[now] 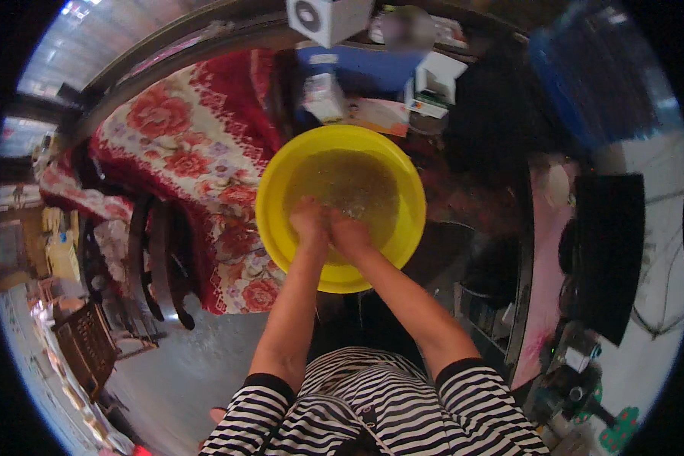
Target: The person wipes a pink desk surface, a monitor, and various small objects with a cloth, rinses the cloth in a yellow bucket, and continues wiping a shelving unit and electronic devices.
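Note:
Murky water fills a round yellow plastic basin (413, 199) straight before me. My left hand (309, 221) and my right hand (347, 229) are close together in it, near the basin's near left part, with the fingers partly under the water. Small bubbles or ripples show beside my right hand. Blur and cloudy water hide the fingers, so whether either hand holds something cannot be told. Both forearms reach in over the basin's near rim.
A flowered red and white cloth (188, 154) lies left of the basin. Beyond the rim are a white box (323, 97) and an opened carton (433, 85). A wooden armrest (162, 256) stands at left, a black flat screen (610, 251) at right.

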Motion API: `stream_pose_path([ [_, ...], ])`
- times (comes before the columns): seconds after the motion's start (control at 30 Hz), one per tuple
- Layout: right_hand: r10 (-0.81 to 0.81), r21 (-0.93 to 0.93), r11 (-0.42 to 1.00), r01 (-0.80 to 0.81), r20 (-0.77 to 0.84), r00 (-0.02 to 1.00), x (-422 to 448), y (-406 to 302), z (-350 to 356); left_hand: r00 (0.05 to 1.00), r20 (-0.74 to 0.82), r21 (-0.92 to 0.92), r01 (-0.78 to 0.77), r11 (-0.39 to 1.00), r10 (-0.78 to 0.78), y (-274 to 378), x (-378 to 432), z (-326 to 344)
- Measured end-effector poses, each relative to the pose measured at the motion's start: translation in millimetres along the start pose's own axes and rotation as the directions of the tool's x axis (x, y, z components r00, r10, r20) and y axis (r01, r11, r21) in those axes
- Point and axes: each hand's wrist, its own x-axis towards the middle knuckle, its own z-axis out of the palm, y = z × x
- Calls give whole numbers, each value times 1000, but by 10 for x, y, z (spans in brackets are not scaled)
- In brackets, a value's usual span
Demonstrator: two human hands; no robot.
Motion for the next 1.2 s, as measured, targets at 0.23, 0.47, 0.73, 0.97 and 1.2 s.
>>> stream_pose_path([
  [0.23, 107, -73, 991, -115, -111, 988, 224, 793, 499, 751, 645, -576, 598, 557, -139, 227, -115, 492],
  [0.47, 368, 964, 214, -160, 73, 927, -835, 562, -103, 682, 729, -412, 368, 834, 59, 1525, -697, -344],
  [0.73, 316, 985, -113, 133, -91, 944, -3769, 1699, -1263, 92, 959, -278, 89, 957, 270, 2802, -2831, 844],
  [0.97, 544, 612, 787, 70, -743, 389, -6475, 2377, -1899, -124, 893, -429, 54, 902, 432, 3392, -5449, 1817],
  [1.2, 291, 169, 746, -644, -953, 86, -8110, 3482, -1832, -236, 902, -371, 3, 929, 361, 3449, -6326, 2342],
])
